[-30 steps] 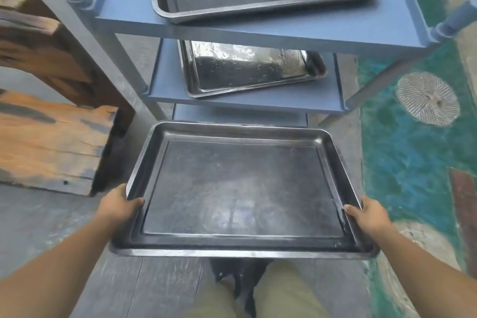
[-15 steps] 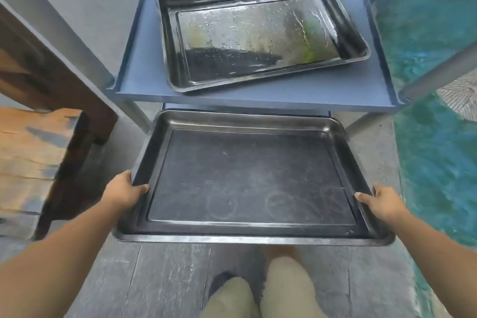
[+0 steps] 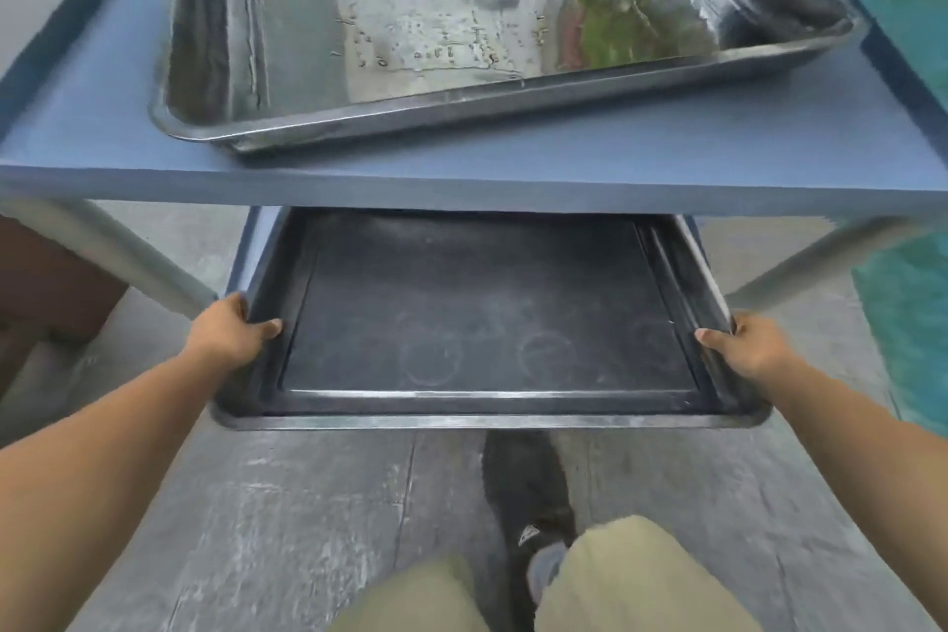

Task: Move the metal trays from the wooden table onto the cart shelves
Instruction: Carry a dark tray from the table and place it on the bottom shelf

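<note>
Both hands, left hand (image 3: 233, 331) and right hand (image 3: 745, 343), grip the side rims of a dark metal tray (image 3: 487, 318), its far end under the blue cart shelf (image 3: 461, 180) carrying a shiny tray (image 3: 436, 26). Next, seemingly: slide it level onto the lower shelf, then release.

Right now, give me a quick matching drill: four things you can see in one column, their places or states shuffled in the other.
1. dark tray
2. shiny tray
3. left hand
4. right hand

A. resting askew on the blue shelf
B. grip on the dark tray's right rim
C. partly slid under that shelf
D. grip on the dark tray's left rim

Pairs: 1-C, 2-A, 3-D, 4-B
</note>
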Demonstrator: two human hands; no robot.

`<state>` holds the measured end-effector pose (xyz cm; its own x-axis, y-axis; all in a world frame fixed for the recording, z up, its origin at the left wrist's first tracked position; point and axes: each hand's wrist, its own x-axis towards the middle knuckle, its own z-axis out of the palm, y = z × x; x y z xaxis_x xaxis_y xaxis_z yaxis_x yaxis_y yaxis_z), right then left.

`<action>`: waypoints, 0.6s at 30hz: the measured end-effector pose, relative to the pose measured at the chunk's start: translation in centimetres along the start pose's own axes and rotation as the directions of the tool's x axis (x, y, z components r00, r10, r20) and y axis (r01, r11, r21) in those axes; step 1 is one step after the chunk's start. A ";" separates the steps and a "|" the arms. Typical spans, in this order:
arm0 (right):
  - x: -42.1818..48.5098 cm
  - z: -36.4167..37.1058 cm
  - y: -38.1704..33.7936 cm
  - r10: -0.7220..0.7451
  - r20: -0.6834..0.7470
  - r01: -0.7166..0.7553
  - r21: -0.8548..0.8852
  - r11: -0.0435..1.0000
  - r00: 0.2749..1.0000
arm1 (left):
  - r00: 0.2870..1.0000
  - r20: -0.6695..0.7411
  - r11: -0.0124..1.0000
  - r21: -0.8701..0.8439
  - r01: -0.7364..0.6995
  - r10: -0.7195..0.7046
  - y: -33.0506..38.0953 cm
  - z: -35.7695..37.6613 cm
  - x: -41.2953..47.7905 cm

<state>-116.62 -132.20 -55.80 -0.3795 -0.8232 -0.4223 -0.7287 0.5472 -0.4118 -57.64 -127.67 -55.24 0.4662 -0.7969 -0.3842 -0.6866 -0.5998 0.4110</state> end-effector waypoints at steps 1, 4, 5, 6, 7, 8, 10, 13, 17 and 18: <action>1.2 0.6 -0.1 -0.008 -0.016 0.008 0.008 1.000 1.000 | 1.000 -0.014 1.000 0.007 -0.007 0.007 0.2 0.6 1.2; 4.1 1.9 -0.5 -0.036 -0.048 0.037 0.011 0.999 0.998 | 0.998 -0.061 0.999 0.018 -0.032 0.033 0.6 2.4 4.1; 4.8 2.4 -0.7 -0.049 -0.054 0.050 0.007 0.999 0.997 | 0.996 -0.080 0.999 0.016 -0.043 0.044 0.5 2.9 4.9; 5.5 2.7 -0.9 -0.067 -0.068 0.067 0.006 0.998 0.995 | 0.993 -0.100 0.998 0.023 -0.057 0.059 0.6 3.3 5.8; 6.2 3.1 -1.0 -0.088 -0.085 0.090 0.015 0.996 0.993 | 0.991 -0.112 0.997 0.045 -0.070 0.075 0.8 3.6 6.7; 6.7 3.6 -0.9 -0.104 -0.100 0.108 0.027 0.994 0.989 | 0.990 -0.116 0.995 0.072 -0.073 0.081 0.9 3.9 7.5; 7.6 4.3 -1.1 -0.125 -0.124 0.129 0.022 0.991 0.984 | 0.988 -0.130 0.993 0.099 -0.070 0.083 1.3 4.3 8.9; 8.9 5.1 -1.3 -0.139 -0.156 0.139 -0.007 0.990 0.978 | 0.984 -0.150 0.993 0.082 -0.084 0.096 1.9 5.4 10.3; 10.4 5.8 -1.2 -0.172 -0.165 0.168 -0.038 0.985 0.971 | 0.982 -0.168 0.995 0.053 -0.081 0.089 2.1 6.7 11.3; 10.7 5.9 -1.2 -0.182 -0.164 0.175 -0.057 0.983 0.969 | 0.980 -0.177 0.996 0.051 -0.079 0.087 2.1 6.9 11.5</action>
<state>-116.42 -140.76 -64.62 -0.3291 -0.9225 -0.2017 -0.8152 0.3854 -0.4323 -57.57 -137.55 -64.51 0.4957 -0.8464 -0.1949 -0.7488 -0.5301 0.3978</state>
